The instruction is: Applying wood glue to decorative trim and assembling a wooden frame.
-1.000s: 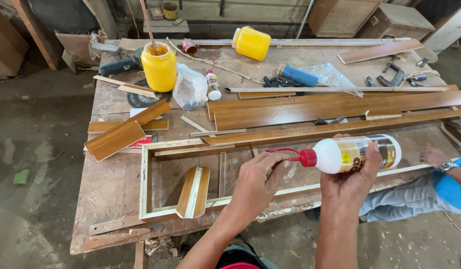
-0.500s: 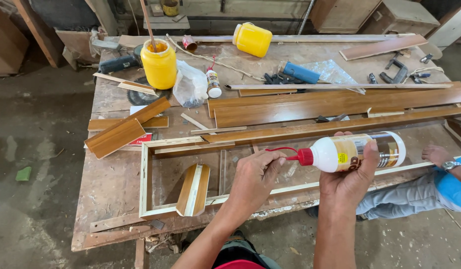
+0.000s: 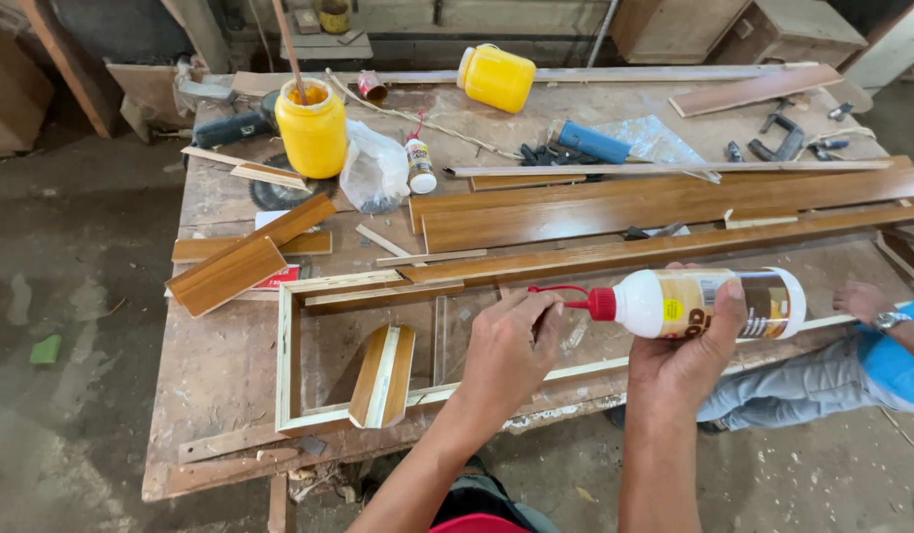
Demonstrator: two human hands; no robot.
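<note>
White glue bottle [image 3: 709, 303], brown label, sideways in right hand's [image 3: 689, 360] wrap; left hand [image 3: 506, 355] seemingly pinching its red nozzle [image 3: 566, 294].

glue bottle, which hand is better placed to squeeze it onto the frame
Right, probably. The right hand already grips the glue bottle on its side, above the frame. The left hand only pinches the red nozzle.

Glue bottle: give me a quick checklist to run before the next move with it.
1. Right hand grips glue bottle firmly: ok.
2. Left hand fingertips at the red nozzle: ok.
3. Nozzle open: cannot tell.
4. Wooden frame lies flat on the workbench: ok.
5. Loose wood block rests across the frame's near rail: not ok.
6. Co-worker's hand away from the bottle: ok.
</note>
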